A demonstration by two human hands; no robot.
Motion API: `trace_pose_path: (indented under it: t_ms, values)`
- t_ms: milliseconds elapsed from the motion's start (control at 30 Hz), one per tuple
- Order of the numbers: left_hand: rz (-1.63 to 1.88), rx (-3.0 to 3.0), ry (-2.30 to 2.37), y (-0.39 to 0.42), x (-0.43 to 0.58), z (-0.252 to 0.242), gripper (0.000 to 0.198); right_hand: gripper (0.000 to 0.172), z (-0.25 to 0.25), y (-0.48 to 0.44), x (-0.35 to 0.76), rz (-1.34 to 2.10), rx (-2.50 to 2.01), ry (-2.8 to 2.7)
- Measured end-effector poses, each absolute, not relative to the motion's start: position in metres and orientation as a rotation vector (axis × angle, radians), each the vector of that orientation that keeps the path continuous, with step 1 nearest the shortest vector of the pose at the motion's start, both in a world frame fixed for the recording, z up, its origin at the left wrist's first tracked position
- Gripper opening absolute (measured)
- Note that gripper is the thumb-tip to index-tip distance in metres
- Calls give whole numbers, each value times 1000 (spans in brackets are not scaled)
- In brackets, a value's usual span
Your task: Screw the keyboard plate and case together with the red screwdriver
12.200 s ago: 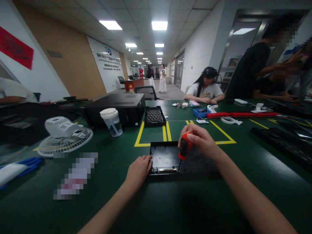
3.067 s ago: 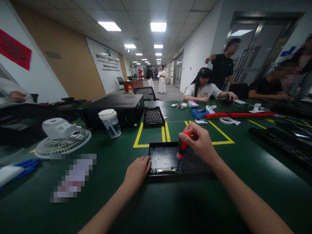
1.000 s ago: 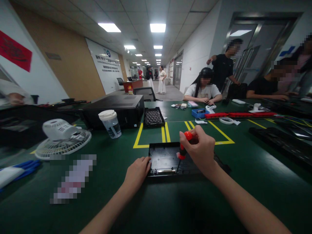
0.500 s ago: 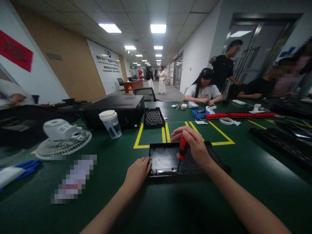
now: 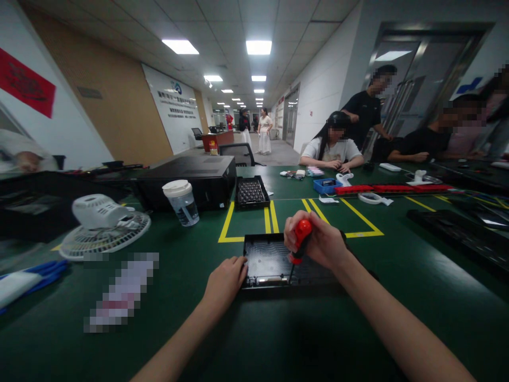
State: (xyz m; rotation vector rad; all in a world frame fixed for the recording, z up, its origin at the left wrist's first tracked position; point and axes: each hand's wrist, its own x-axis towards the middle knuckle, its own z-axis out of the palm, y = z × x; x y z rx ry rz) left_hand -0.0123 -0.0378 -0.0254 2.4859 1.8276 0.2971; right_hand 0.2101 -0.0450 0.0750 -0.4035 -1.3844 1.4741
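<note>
A shallow black plastic casing [image 5: 266, 257] lies on the green table in front of me. Its left edge is gripped by my left hand [image 5: 227, 277], fingers closed over the rim. My right hand [image 5: 324, 244] is wrapped around a red and black screwdriver [image 5: 301, 241]. The screwdriver's shaft points down into the casing, its tip at the right end of a small silvery strip [image 5: 272, 280] along the near edge. My right hand and forearm hide the casing's right part.
A clear cup with a white lid [image 5: 181, 202], a white fan [image 5: 104, 225] and blue gloves [image 5: 34, 281] are to the left. Behind the casing stand a black tray [image 5: 252, 192] and a large black box [image 5: 191, 178]. A co-worker [image 5: 332, 146] sits across the table.
My right hand has turned and closed more tightly around the screwdriver's handle, its fingers now curled in. The screwdriver tip stays in about the same spot. My left hand has not moved.
</note>
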Motion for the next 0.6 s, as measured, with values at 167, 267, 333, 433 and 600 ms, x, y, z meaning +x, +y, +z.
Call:
trace_pose_path:
  t_ms: [167, 267, 333, 433, 600]
  values:
    - [311, 2491, 1824, -38, -13, -25, 32, 26, 77, -45, 212, 1498, -407, -1412]
    - [314, 2483, 1821, -38, -13, -26, 32, 24, 77, -43, 214, 1508, -387, -1427]
    - [325, 2485, 1813, -39, -14, -26, 32, 24, 77, -42, 215, 1524, -363, -1437]
    - [338, 2483, 1803, -39, -14, -26, 32, 24, 77, -41, 216, 1536, -351, -1448]
    - [322, 2469, 1826, -39, -13, -26, 31, 24, 76, -40, 217, 1535, -362, -1465]
